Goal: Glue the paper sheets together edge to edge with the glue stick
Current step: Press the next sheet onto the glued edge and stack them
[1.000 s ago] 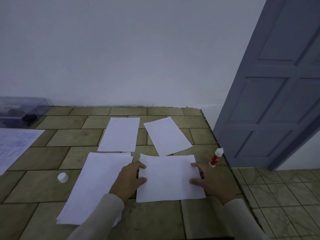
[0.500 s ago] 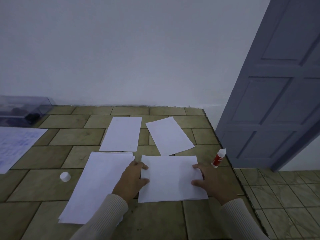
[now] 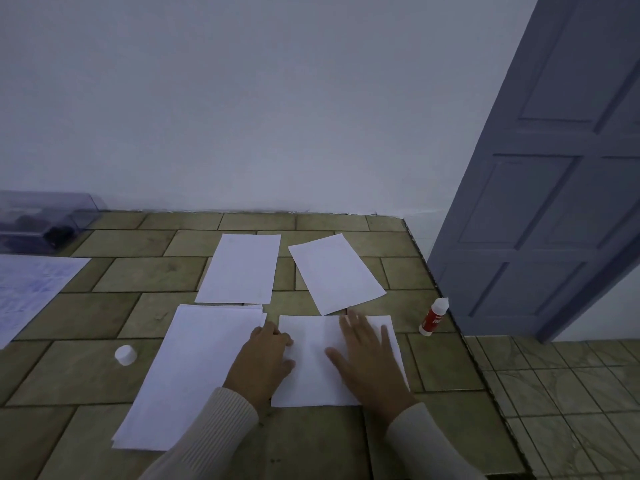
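A white sheet (image 3: 311, 382) lies flat on the tiled surface in front of me. My left hand (image 3: 263, 362) holds its left edge, fingers curled at the border. My right hand (image 3: 367, 358) lies flat on top of it with fingers spread. A stack of white sheets (image 3: 194, 372) lies to the left, partly under my left forearm. Two single sheets lie farther back: a straight sheet (image 3: 240, 268) and a tilted sheet (image 3: 336, 271). The red and white glue stick (image 3: 433, 317) stands uncapped near the right edge. Its white cap (image 3: 125, 355) sits left of the stack.
The tiled surface (image 3: 138, 275) ends at a right edge with a lower tiled floor (image 3: 571, 393) beyond. A grey-blue door (image 3: 554, 202) stands at the right. A printed sheet (image 3: 27, 296) and a clear plastic box (image 3: 41, 220) sit at the far left.
My right hand has moved from the sheet's right edge onto its middle and now lies flat with fingers spread. My left hand stays at the left edge.
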